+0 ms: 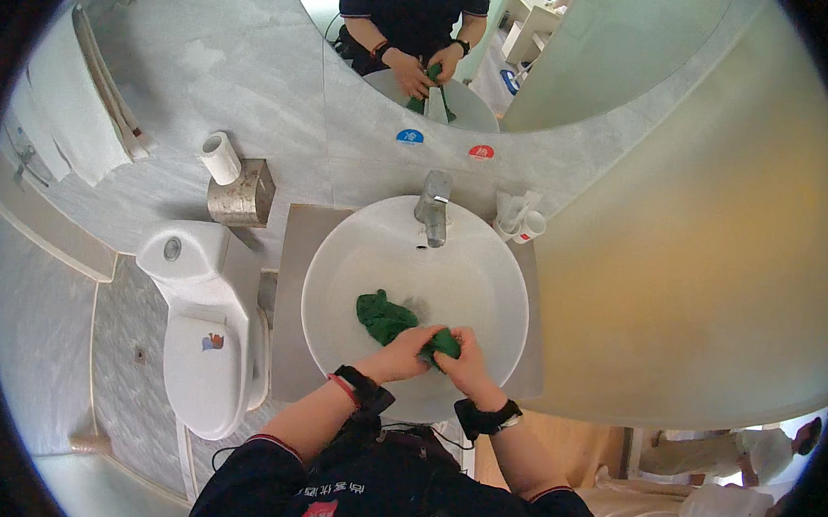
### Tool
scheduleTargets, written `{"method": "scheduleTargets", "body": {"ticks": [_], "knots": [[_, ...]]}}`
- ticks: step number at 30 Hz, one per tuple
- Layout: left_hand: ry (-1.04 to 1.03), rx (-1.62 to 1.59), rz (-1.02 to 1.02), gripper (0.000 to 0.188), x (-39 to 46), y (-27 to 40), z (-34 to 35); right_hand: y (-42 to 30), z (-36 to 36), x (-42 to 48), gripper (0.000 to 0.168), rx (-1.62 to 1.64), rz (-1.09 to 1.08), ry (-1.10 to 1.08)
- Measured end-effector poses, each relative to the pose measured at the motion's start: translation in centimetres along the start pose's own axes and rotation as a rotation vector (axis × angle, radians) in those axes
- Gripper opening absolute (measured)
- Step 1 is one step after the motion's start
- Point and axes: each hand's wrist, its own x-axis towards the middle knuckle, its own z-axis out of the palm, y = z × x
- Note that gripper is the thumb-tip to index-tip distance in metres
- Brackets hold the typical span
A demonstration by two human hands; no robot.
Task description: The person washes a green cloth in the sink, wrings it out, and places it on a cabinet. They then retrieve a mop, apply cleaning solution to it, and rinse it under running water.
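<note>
Over a round white washbasin (483, 283), both of my hands grip a bunched dark green cloth (443, 344). My left hand (403, 355) is closed around its left side. From the right, my right hand (468, 365) pinches it with the thumb in front. More green cloth (385, 317) lies crumpled on the basin's sloping floor, left of the hands. Whether it joins the held part is hidden behind my left hand. A chrome faucet (433, 207) stands at the basin's back rim, and no water can be made out from it.
Right of the faucet are cups (530, 227) with wrapped items. A white toilet (204, 367) stands left, below a metal paper holder (242, 193) topped by a paper roll (220, 158). A curved frosted partition (679, 293) borders the right. Beyond it are two people (724, 513).
</note>
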Motion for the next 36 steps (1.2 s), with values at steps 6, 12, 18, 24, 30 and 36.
{"method": "scheduleTargets", "body": {"ticks": [6,12,18,24,30,36], "knots": [[0.059,0.079,-0.157,0.041,1.0,-1.8,0.5,-9.9,-5.0,-2.0,0.036,0.370,-0.174,0.081],[0.266,0.423,-0.306,0.036,-0.4,-2.8,-1.4,-11.9,-4.6,-2.9,0.041,0.597,-0.220,0.198],[0.110,0.157,-0.368,0.037,-1.7,-3.5,0.1,0.1,0.5,0.6,0.052,0.164,0.136,0.127],[0.162,-0.131,-0.120,0.025,-1.0,0.2,2.8,-4.2,-1.1,-0.8,0.032,0.473,0.036,0.176],[-0.094,0.117,-0.177,0.025,-1.5,-3.5,3.9,-12.3,-5.4,-3.8,0.026,0.596,-0.286,0.307],[-0.107,0.049,-0.599,0.028,-1.5,-1.2,0.9,-7.1,-3.9,-1.9,0.026,0.509,-0.006,0.252]]}}
